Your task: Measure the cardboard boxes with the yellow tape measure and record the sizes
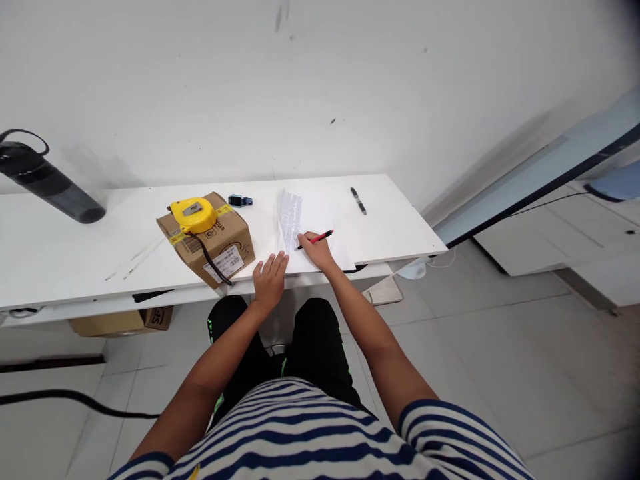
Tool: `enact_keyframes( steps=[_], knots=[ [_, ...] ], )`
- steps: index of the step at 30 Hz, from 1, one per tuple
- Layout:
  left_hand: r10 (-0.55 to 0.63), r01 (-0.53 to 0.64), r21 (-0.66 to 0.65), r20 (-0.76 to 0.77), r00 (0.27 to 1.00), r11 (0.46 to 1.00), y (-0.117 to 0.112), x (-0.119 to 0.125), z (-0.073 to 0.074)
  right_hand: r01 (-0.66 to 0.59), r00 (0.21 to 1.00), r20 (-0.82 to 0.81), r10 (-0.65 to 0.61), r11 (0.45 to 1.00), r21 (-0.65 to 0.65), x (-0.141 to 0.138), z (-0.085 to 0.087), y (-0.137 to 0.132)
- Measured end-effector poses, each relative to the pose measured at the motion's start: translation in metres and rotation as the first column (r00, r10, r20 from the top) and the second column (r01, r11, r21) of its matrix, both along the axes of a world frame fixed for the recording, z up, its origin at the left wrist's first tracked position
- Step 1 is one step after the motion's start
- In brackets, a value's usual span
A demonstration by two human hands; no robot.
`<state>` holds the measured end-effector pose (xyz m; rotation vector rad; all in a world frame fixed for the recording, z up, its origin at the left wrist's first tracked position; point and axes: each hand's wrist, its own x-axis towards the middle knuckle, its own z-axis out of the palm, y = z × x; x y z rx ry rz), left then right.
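My right hand (pixel 317 249) grips a red pen (pixel 317 238), its tip resting on a white sheet of paper (pixel 313 220) with a block of printed text at its left side. My left hand (pixel 270 277) lies flat with fingers spread on the near left corner of that paper, at the front edge of the white desk (pixel 90 247). I sit with my legs under the desk.
A yellow tape measure (pixel 193 215) sits on a cardboard box (pixel 210 243) left of the paper. Behind it lies a small blue device (pixel 240 200). A black pen (pixel 358 200) lies at the back right. A dark bottle (pixel 47 180) lies at far left. A cable crosses the tiled floor.
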<state>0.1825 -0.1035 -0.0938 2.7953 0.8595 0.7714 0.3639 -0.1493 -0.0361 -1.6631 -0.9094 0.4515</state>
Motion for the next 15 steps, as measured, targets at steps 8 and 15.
enact_keyframes(
  steps=[8,15],
  knots=[
    [-0.005,0.005,0.006,0.014,1.0,1.0,0.0001,-0.0007,0.0003,0.004,1.0,0.005,-0.004,1.0,0.008,-0.0001,-0.0004,-0.0011],
    [-0.012,0.012,0.006,0.021,1.0,1.0,-0.0001,-0.0005,0.0003,0.01,1.0,0.015,-0.01,1.0,-0.003,-0.0004,0.0006,-0.0018]
  ],
)
